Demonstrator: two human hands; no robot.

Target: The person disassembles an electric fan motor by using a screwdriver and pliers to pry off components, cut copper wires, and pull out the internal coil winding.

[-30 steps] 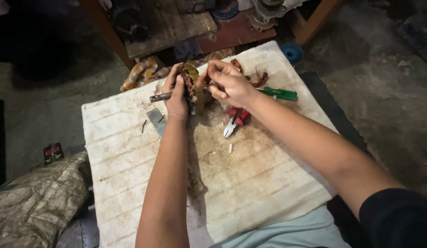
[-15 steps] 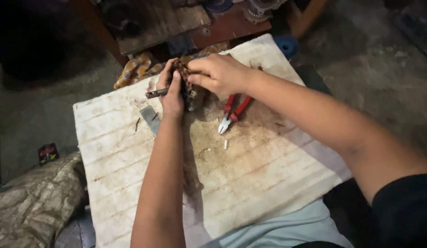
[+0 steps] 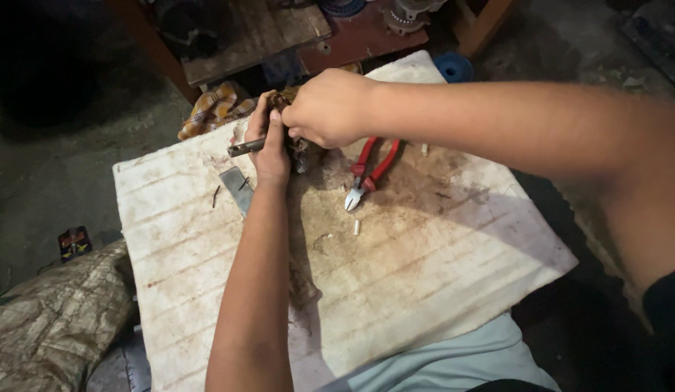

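Right now both hands are bunched together at the upper middle of the frame, over the far edge of the stained white board (image 3: 424, 290). The left hand (image 3: 270, 149) is wrapped around a dark, grimy wound part (image 3: 299, 149) with a bare metal shaft (image 3: 244, 148) poking out to the left; its fingers are curled tight, thumb laid along the top. The right hand (image 3: 328, 109) sits above it in a closed fist, fingers pressed together on the top of the part, though what they pinch is hidden. That part looks dense and rigid, probably heavy for its bulk, and greasy enough to slip; the windings seem the delicate bit, so the shaft and the solid body look like the safe places to grip. Just right of the hands lie red-handled cutting pliers (image 3: 368, 173), jaws pointing down-frame. A flat metal strip (image 3: 238, 187) rests lower left of the left hand, and a small pale offcut (image 3: 356, 227) lies mid-board.
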